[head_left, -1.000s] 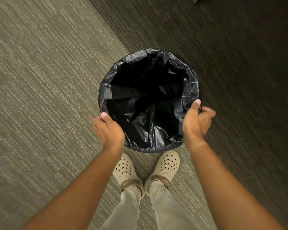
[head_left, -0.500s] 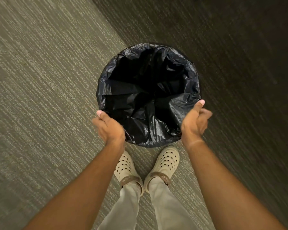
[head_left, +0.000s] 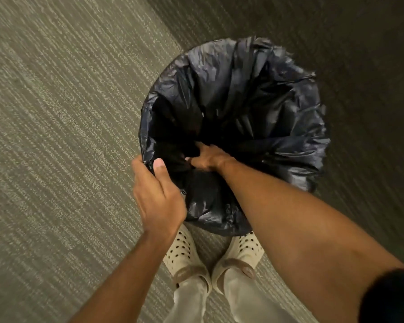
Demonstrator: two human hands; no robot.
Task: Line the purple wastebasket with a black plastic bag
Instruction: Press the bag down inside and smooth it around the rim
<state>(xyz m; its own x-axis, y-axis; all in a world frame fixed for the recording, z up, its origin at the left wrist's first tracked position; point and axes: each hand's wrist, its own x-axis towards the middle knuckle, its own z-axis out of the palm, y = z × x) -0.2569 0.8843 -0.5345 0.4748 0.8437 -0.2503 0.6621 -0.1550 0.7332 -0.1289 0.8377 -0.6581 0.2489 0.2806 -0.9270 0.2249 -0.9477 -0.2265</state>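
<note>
The black plastic bag (head_left: 261,108) covers the whole wastebasket, folded over its rim, so no purple shows. It stands on the carpet just ahead of my feet. My left hand (head_left: 158,194) grips the bag at the near-left rim, thumb up over the edge. My right hand (head_left: 208,157) reaches down inside the bag's mouth, its fingers closed into the plastic near the left inner wall; the fingertips are hidden in the dark folds.
Grey-green striped carpet (head_left: 56,136) lies to the left, darker carpet (head_left: 371,66) to the right. My cream perforated clogs (head_left: 240,252) and pale trousers stand right against the near side of the basket.
My right hand left the right rim and went down inside the bag. The left hand stays on the near-left rim. The camera has moved closer over the basket.
</note>
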